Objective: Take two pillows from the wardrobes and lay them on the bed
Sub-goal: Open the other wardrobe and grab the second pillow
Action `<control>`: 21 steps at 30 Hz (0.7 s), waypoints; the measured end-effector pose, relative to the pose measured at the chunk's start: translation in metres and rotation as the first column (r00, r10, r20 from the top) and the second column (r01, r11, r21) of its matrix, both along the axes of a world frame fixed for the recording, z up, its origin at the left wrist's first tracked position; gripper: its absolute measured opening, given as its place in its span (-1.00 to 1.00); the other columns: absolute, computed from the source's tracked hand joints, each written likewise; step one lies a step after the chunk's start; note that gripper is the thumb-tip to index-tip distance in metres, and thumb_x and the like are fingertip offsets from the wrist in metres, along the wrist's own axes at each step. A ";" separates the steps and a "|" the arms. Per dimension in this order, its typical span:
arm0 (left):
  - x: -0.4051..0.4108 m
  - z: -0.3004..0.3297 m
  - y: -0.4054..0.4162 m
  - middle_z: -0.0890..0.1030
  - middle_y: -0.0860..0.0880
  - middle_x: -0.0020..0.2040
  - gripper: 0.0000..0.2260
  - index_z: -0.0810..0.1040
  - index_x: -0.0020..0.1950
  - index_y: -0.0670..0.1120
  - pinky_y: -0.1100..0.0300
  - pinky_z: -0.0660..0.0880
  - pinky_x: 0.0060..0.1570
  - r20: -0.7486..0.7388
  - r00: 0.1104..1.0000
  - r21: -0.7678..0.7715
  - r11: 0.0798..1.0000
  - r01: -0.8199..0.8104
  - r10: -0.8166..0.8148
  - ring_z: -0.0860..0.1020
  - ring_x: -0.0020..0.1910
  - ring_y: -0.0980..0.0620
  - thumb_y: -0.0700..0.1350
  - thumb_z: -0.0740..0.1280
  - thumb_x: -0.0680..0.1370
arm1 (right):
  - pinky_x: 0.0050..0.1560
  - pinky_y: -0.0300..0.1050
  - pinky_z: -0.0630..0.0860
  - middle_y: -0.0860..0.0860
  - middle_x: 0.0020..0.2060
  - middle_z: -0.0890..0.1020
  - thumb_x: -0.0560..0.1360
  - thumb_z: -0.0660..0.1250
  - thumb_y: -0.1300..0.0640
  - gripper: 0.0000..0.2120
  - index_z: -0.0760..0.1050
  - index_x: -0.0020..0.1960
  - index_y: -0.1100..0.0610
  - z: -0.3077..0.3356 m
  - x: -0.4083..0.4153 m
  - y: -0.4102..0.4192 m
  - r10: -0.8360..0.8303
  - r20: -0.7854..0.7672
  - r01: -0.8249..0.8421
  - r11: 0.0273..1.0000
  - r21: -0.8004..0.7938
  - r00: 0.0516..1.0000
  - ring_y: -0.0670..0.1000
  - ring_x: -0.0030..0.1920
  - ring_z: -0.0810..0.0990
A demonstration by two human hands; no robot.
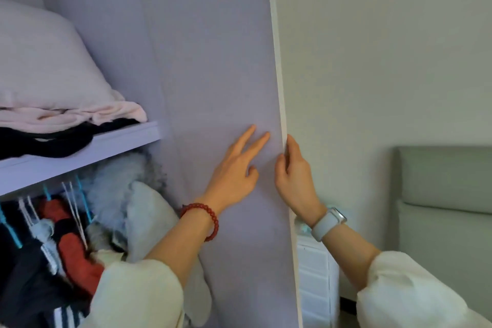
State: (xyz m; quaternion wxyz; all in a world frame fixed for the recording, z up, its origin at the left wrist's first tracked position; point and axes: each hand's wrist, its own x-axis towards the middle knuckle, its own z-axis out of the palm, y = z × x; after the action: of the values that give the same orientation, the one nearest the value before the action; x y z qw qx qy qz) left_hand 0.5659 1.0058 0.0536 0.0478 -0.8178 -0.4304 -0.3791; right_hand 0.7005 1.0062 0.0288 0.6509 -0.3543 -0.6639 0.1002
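Pillow (45, 61) sits on the wardrobe shelf (111, 141); left hand (234, 168) flat and open on the door (226, 61), right hand (295, 176) gripping its edge.

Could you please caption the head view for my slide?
Both hands, left and right, on the open wardrobe door; a pillow waits on the shelf.

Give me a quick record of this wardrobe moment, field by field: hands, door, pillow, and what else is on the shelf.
left hand: flat on the inner face of the wardrobe door, fingers spread
right hand: fingers wrapped round the door's edge
pillow: pale, lying on the shelf, untouched
under pillow: folded pink and black fabric
below shelf: hanging clothes
bed headboard: at right
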 end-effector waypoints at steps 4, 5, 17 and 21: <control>0.016 0.000 0.029 0.04 0.08 0.53 -0.46 0.19 0.45 0.03 0.29 0.15 0.26 -0.029 0.999 -0.048 0.999 -0.026 0.025 0.10 0.46 0.07 -0.30 0.17 0.51 | 0.01 -0.09 0.43 0.28 0.11 0.53 0.47 0.08 0.39 -0.64 0.28 0.27 0.30 0.012 0.016 0.021 -0.076 0.022 0.078 0.990 -0.119 0.997 0.27 0.05 0.53; 0.017 0.001 0.033 0.07 0.07 0.52 -0.48 0.22 0.44 0.02 0.30 0.13 0.27 -0.020 1.000 -0.054 0.998 -0.023 0.022 0.11 0.46 0.07 -0.29 0.18 0.52 | 0.06 -0.05 0.43 0.28 0.16 0.50 0.47 0.10 0.38 -0.59 0.25 0.32 0.28 0.014 0.016 0.022 -0.114 0.041 0.118 0.984 -0.133 0.993 0.26 0.11 0.50; -0.131 0.088 -0.009 0.47 -0.12 0.26 -0.67 0.50 0.23 -0.13 0.09 0.34 0.23 0.002 0.880 0.182 0.865 -0.467 0.475 0.41 0.24 -0.11 -0.32 0.23 0.48 | 0.22 0.03 0.39 0.24 0.29 0.40 0.43 0.20 0.36 -0.57 0.33 0.30 0.24 0.071 -0.098 0.049 0.041 0.339 -0.136 0.956 0.261 0.940 0.21 0.29 0.37; -0.216 0.132 -0.050 0.48 -0.15 0.24 -0.67 0.50 0.23 -0.15 -0.01 0.38 0.19 -0.057 0.695 0.271 0.681 -0.681 0.717 0.44 0.19 -0.17 -0.29 0.26 0.47 | 0.21 -0.01 0.37 0.23 0.25 0.44 0.43 0.20 0.37 -0.59 0.35 0.28 0.25 0.105 -0.178 0.070 0.149 0.395 -0.278 0.915 0.293 0.906 0.22 0.24 0.41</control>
State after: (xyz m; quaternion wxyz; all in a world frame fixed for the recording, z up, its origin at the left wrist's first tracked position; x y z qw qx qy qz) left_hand 0.3496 0.9559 0.1857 0.3169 -0.6067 -0.6586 -0.3126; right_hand 0.5225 1.0761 0.1340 0.5525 -0.1721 -0.8154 -0.0126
